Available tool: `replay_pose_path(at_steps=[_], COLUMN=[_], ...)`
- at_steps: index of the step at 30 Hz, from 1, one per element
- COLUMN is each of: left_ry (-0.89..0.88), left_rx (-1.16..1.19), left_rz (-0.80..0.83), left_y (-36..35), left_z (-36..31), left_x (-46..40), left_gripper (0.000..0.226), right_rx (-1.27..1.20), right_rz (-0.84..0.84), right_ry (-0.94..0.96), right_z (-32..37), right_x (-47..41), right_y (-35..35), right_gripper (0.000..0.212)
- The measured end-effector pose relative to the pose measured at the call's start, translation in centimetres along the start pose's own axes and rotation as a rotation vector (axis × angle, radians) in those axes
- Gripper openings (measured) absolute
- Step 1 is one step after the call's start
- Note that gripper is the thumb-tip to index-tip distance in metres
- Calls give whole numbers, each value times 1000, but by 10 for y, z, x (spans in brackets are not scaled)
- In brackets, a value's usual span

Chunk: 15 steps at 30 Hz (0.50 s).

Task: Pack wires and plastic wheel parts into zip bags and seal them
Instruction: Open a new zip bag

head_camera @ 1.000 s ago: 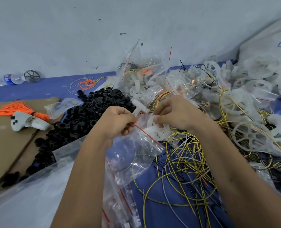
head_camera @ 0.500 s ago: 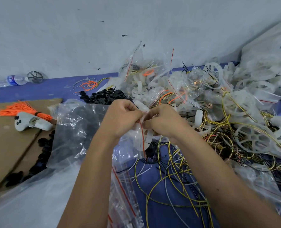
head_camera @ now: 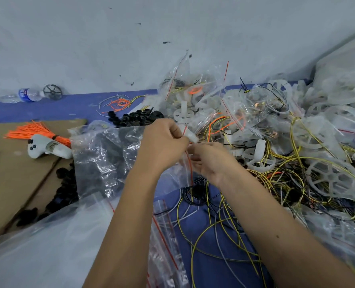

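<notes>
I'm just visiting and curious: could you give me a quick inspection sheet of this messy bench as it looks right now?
Surface: blue cloth, with brown cardboard at the left.
Job's things: small zip bag with a red strip, pinched between both hands; white plastic wheels piled at the right; filled bags heaped behind.
Clutter: black rings, orange wire bundle, white controller, water bottle.
Hands: left hand and right hand both grip the bag's top edge.
Cables: loose yellow, grey and black wires tangled on the cloth.
Surroundings: pale scuffed wall.
</notes>
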State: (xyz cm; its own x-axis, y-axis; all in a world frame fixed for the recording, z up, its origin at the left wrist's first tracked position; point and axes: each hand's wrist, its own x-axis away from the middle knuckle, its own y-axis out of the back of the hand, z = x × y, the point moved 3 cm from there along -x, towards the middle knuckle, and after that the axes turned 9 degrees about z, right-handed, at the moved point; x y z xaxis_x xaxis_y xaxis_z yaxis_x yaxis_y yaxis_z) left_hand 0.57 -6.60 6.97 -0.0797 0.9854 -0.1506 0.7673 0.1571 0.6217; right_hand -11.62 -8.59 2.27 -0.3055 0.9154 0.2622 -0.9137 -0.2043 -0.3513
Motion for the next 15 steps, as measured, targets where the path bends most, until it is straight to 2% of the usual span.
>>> replay_pose_path(at_steps=[2,4,6,8,11,15], left_ry=[-4,-8,-4,7,15,7], left_rx=[5,34,60,109,197,275], left_rz=[17,20,27,46,82,118], left_y=[-2,-2,-1,0,1,2], left_z=[-2,-3,-3,-3,-2,-5], left_x=[1,1,1,1,2,3], left_gripper=[13,17,20,20,20,21], right_rx=[40,180,305,315,315,520], right_rz=[91,153,217,281,367,360], right_ry=[-20,-31,-46,-30,6,63], right_z=[-4,-8,-11,-11,-8,-6], right_x=[1,3,6,8,10,13], right_y=[-4,-7,-9,-10,-11,-14], right_gripper=[18,32,35,32,15,16])
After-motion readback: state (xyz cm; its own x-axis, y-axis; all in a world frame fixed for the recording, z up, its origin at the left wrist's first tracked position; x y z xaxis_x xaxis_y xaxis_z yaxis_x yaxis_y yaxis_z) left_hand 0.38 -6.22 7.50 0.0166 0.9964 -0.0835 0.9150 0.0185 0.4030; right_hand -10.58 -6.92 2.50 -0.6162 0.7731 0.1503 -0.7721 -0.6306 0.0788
